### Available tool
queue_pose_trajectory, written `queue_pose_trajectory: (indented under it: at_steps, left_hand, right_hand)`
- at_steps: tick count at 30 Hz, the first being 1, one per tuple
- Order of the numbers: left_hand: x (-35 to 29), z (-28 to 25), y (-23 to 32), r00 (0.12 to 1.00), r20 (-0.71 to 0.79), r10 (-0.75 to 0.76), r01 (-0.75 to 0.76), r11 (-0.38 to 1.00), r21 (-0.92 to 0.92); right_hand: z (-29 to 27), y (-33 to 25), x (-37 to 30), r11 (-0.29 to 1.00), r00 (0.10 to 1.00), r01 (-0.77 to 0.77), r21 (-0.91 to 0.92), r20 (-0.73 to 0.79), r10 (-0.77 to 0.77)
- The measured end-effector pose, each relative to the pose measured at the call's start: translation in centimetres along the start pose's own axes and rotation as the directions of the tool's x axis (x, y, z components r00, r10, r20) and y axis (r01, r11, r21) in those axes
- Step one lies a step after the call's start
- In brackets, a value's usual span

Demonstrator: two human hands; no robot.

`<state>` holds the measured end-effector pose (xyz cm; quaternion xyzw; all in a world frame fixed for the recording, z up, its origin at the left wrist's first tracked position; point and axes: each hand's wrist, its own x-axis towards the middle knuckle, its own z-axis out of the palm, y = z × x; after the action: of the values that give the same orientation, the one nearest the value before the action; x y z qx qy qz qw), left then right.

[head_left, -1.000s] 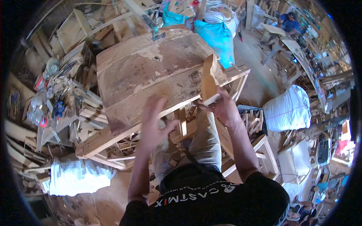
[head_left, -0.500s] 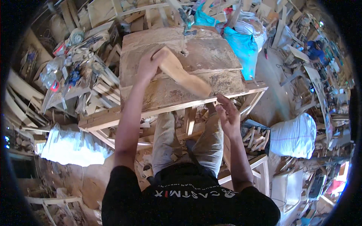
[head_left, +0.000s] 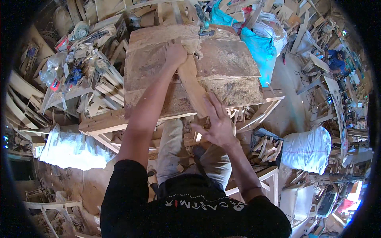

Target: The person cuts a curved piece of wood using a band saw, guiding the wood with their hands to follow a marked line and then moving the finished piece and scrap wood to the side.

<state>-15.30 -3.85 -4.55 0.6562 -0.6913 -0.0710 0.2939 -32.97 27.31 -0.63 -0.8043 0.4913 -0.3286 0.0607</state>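
A curved, pale wooden piece [head_left: 192, 85] lies on the worn wooden saw table [head_left: 149, 71], its near end reaching past the table's front edge. My left hand [head_left: 176, 54] is closed on its far end, beside the thin saw blade [head_left: 198, 44] and the dark slot where it enters the table. At the near end my right hand [head_left: 217, 126] is open, fingers spread, with the fingertips against or just beside the wood. Above the blade is a greenish metal guide [head_left: 204, 28]. Sawdust lies around the slot and on the right of the table.
Wood offcuts [head_left: 107, 93] are heaped at the left. Blue sack [head_left: 260, 51] stands by the table's right side, white sack [head_left: 307, 150] farther right. A dark crate of wood strips [head_left: 266, 147] sits near my right arm. A person [head_left: 336, 61] is at the far right.
The wooden piece has swung from a raised, slanted position to lie on the table, more lengthwise, near the blade. My left hand moved right and away from me; my right hand came leftward to its near end.
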Motion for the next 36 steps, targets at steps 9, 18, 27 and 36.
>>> queue_pose_trajectory:
  at_steps: [9,18,27,36]
  left_hand:
    - [1.6,1.2,1.1,0.999,0.041,0.031,-0.028,0.998,-0.061]
    - [3.0,2.4,0.4,1.000,0.009,0.020,-0.020,0.998,0.051]
    - [4.8,3.6,0.5,0.998,0.012,0.058,-0.059,0.991,0.122]
    - [4.8,3.7,1.0,0.997,-0.015,0.082,-0.081,0.996,0.038]
  right_hand:
    - [3.4,0.1,4.0,0.986,0.998,-0.045,-0.159,0.038,0.052]
    - [4.2,1.2,5.5,0.994,0.999,-0.044,-0.103,0.021,0.046]
    - [4.6,2.4,6.6,0.997,0.998,-0.053,-0.056,0.022,0.054]
    - [4.5,3.0,6.8,0.997,0.997,-0.072,0.008,0.035,0.072]
